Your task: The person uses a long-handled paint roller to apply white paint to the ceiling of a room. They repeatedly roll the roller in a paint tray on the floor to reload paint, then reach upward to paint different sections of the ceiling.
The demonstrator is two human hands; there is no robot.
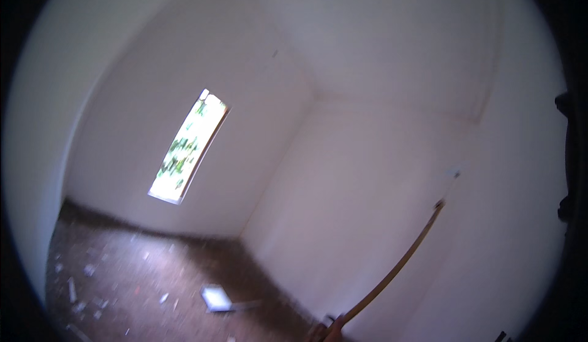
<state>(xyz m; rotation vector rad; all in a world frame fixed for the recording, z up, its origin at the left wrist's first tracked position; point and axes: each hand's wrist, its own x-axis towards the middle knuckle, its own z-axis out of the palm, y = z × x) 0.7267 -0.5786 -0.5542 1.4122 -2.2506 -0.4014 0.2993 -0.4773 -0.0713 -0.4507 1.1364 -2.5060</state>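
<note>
The grip [332,331], apparently the right hand, sits at the lower edge, closed around a long wooden pole [398,268]. The pole climbs from it up and rightward in front of the pale wall [349,182]; I can't tell whether its far end touches. Farther left, a white piece [217,298] lies on the littered floor [193,265].

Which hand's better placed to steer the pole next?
Probably the right: what looks like the right hand wraps the visible lower part of the long pole, right of centre at the picture's lower edge. It's partly cut off, so handedness isn't certain. No left hand can be made out.
</note>
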